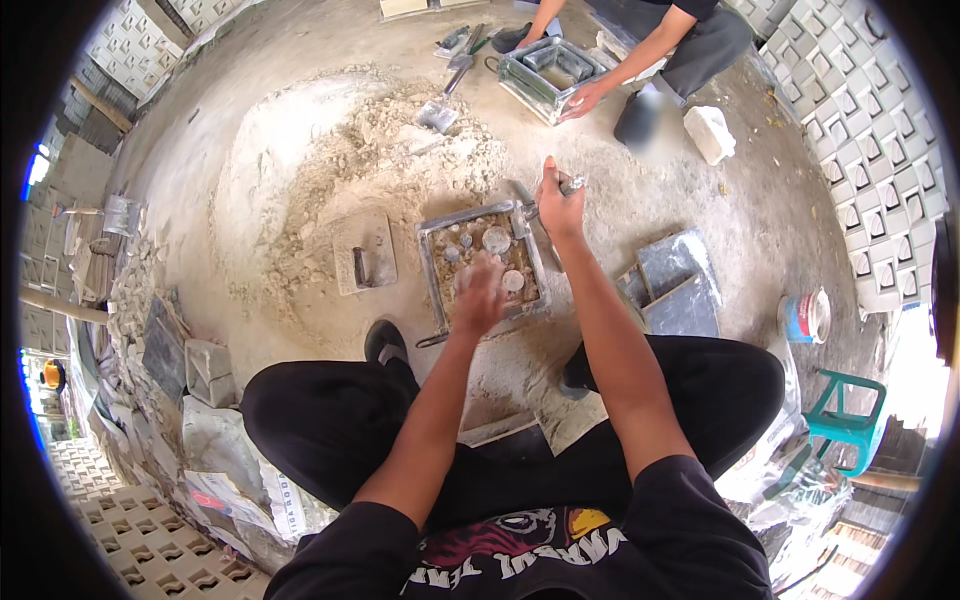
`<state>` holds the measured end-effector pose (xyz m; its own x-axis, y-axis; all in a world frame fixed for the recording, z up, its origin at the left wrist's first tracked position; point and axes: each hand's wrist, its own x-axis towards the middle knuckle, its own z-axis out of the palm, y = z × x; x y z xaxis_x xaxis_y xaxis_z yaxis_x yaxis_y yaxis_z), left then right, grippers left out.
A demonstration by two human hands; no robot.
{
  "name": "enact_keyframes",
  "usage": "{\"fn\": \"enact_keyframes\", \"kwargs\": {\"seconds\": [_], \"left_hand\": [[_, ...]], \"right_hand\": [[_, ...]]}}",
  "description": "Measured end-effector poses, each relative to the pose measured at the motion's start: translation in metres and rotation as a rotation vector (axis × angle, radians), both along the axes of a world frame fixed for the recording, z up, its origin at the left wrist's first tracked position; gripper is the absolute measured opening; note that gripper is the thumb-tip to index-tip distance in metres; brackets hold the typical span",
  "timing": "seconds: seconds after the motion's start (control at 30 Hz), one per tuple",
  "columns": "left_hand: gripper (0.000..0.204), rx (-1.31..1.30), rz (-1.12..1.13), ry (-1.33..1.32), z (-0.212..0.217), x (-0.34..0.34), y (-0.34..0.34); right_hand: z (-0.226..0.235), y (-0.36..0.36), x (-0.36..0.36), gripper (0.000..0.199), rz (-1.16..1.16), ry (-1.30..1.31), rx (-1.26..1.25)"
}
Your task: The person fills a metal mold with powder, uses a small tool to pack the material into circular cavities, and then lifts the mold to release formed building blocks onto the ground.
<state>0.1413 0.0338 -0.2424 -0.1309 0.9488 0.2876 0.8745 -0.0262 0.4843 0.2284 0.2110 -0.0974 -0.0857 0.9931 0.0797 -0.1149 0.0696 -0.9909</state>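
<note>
**Mould partly filled**

Our square metal mould [483, 262] sits on the floor [760, 230] between our feet, sandy mix inside, round cores still showing — not yet level. Our left hand [480, 298] hovers blurred, grip unclear; our right hand [558, 200] grips a trowel [530, 205].

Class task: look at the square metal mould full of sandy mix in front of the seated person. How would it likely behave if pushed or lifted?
The metal mould looks packed with sandy mix, so probably heavy for its size. Its flat base sits on the gritty floor, so it would likely scrape rather than roll or tip. The frame seems stiff.
</note>
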Motion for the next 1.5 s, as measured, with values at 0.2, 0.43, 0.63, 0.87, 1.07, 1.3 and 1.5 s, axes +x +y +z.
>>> {"fn": "enact_keyframes", "kwargs": {"seconds": [0.2, 0.43, 0.63, 0.87, 1.07, 1.3, 1.5], "left_hand": [[0.061, -0.140, 0.808, -0.202, -0.033, -0.070, -0.008], [0.070, -0.378, 0.897, -0.357, -0.040, -0.059, -0.011], [0.063, -0.498, 0.909, -0.328, -0.014, -0.055, -0.010], [0.059, -0.466, 0.978, -0.280, -0.009, -0.046, 0.003], [0.059, -0.446, 0.980, -0.339, -0.006, -0.044, 0.006], [0.062, -0.440, 0.962, -0.336, 0.002, -0.041, 0.003], [0.064, -0.421, 0.998, -0.357, -0.004, -0.060, -0.002]], "right_hand": [[-0.003, -0.012, -0.006, 0.050, -0.060, -0.395, 0.092], [0.022, -0.055, 0.007, 0.049, 0.016, -0.221, -0.057], [0.037, -0.065, 0.014, 0.050, -0.005, -0.185, -0.024], [0.008, -0.058, 0.018, 0.049, -0.058, -0.370, 0.056], [0.009, -0.074, 0.026, 0.047, -0.065, -0.351, 0.154], [-0.002, -0.078, 0.034, 0.046, -0.078, -0.242, 0.130], [0.038, -0.082, 0.019, 0.042, -0.025, -0.229, 0.036]]}}
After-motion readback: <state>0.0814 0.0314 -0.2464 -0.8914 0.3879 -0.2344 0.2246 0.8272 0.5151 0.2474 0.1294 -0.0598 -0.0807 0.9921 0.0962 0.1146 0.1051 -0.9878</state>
